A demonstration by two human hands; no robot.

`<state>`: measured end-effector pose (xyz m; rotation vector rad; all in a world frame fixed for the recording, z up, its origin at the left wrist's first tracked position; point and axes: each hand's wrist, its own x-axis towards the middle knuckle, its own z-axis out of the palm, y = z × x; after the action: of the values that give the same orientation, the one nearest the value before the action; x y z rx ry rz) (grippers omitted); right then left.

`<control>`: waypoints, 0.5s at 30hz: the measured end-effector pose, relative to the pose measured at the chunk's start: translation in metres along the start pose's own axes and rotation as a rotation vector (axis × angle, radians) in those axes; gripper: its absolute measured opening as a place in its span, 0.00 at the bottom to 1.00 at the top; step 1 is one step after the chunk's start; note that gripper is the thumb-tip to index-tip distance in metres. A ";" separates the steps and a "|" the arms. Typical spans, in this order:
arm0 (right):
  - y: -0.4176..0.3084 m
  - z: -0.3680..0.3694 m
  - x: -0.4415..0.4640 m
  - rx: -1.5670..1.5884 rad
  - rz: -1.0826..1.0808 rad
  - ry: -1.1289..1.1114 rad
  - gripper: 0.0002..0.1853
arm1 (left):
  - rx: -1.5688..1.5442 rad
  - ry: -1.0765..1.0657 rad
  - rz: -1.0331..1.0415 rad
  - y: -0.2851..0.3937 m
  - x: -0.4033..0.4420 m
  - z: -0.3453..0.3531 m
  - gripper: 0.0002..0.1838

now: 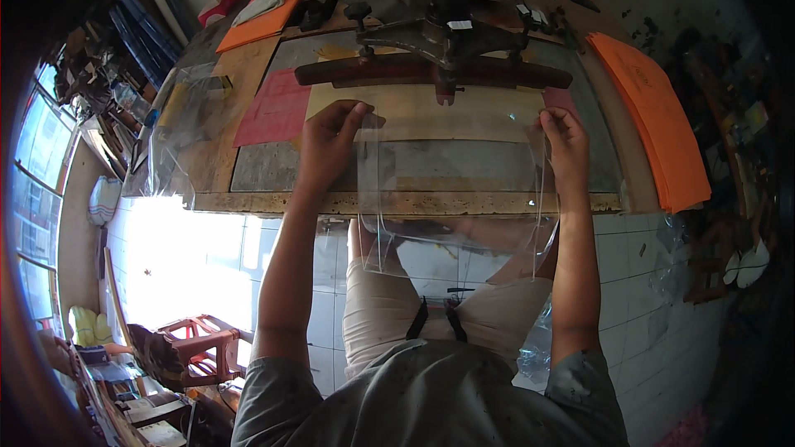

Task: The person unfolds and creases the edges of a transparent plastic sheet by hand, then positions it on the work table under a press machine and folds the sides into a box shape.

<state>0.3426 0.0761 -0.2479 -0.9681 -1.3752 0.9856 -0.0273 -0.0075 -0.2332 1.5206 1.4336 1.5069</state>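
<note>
Between my two hands hangs a clear plastic sheet, see-through and draping over the table's front edge toward my lap. My left hand pinches its upper left corner, thumb against fingers. At the upper right corner, my right hand pinches it the same way. Behind the sheet, a yellowish board lies on the grey work surface, over a red sheet. Just beyond my hands stands a dark machine head with a long dark red bar across it.
An orange stack lies along the table's right side. Another orange stack with a glove-like cloth is at the back left. More clear plastic hangs over the left edge. A red stool stands on the floor at left.
</note>
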 end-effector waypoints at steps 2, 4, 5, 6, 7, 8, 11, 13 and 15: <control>-0.001 0.001 0.000 -0.035 -0.018 0.012 0.11 | -0.016 -0.025 -0.019 0.001 -0.001 0.000 0.17; -0.002 0.001 0.000 -0.046 -0.026 0.015 0.11 | -0.016 -0.046 -0.037 0.004 -0.002 0.001 0.17; -0.001 0.000 0.000 -0.040 -0.026 0.012 0.11 | -0.006 -0.047 -0.029 0.006 -0.002 0.001 0.16; 0.000 0.000 0.000 -0.034 -0.025 0.008 0.11 | 0.004 -0.049 -0.022 0.008 -0.002 0.002 0.16; 0.000 0.000 0.000 -0.041 -0.021 0.014 0.11 | 0.015 -0.050 -0.015 0.009 -0.002 0.002 0.15; 0.000 0.000 0.000 -0.048 -0.017 0.019 0.11 | 0.001 -0.053 -0.025 0.007 -0.002 0.001 0.15; 0.001 0.000 0.001 -0.058 -0.009 0.027 0.11 | -0.033 -0.059 -0.046 0.002 0.000 0.000 0.16; 0.002 0.000 0.001 -0.054 -0.015 0.023 0.11 | -0.051 -0.058 -0.047 0.003 0.000 0.000 0.16; 0.003 -0.001 0.001 -0.043 -0.030 0.012 0.11 | -0.034 -0.056 -0.044 0.004 0.000 0.000 0.16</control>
<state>0.3438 0.0784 -0.2504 -0.9813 -1.4026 0.9300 -0.0265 -0.0086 -0.2297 1.4897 1.3932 1.4441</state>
